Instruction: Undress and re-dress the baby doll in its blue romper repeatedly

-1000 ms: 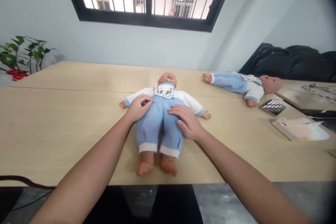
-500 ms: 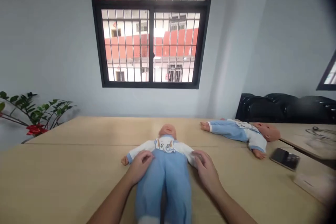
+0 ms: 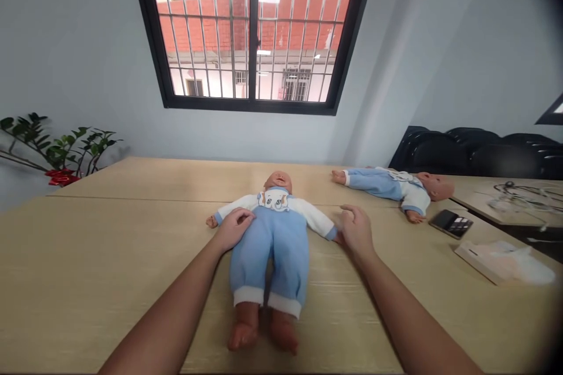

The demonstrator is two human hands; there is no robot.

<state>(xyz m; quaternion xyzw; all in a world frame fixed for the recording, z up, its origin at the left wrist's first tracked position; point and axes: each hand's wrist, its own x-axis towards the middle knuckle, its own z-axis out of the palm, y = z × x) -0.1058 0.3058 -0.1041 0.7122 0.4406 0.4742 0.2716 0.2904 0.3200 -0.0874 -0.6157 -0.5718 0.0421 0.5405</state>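
Observation:
A baby doll (image 3: 272, 234) lies face up on the table, feet toward me, in light blue trousers and a white top with an animal face on the chest. Its arms are spread out to both sides. At its waist on the left, my left hand (image 3: 234, 229) is curled against the clothing, thumb and forefinger bent together. My right hand (image 3: 357, 231) is beside the doll's small hand at the end of the right-side sleeve, forefinger stretched out. The undersides of my right fingers are hidden, and the doll's hand partly so.
A second doll (image 3: 387, 184), dressed alike, lies at the back right. Near it are a phone (image 3: 451, 224) and a pale box with white tissue (image 3: 505, 261). Cables (image 3: 523, 196) lie on another table. Black chairs (image 3: 466, 152), a plant (image 3: 65, 149) and a barred window (image 3: 250, 102) stand behind.
My right hand has moved from the doll's sleeve outward to its small hand, and the forefinger has straightened. My left hand stays at the waist. The view has tilted down, showing the doll's feet.

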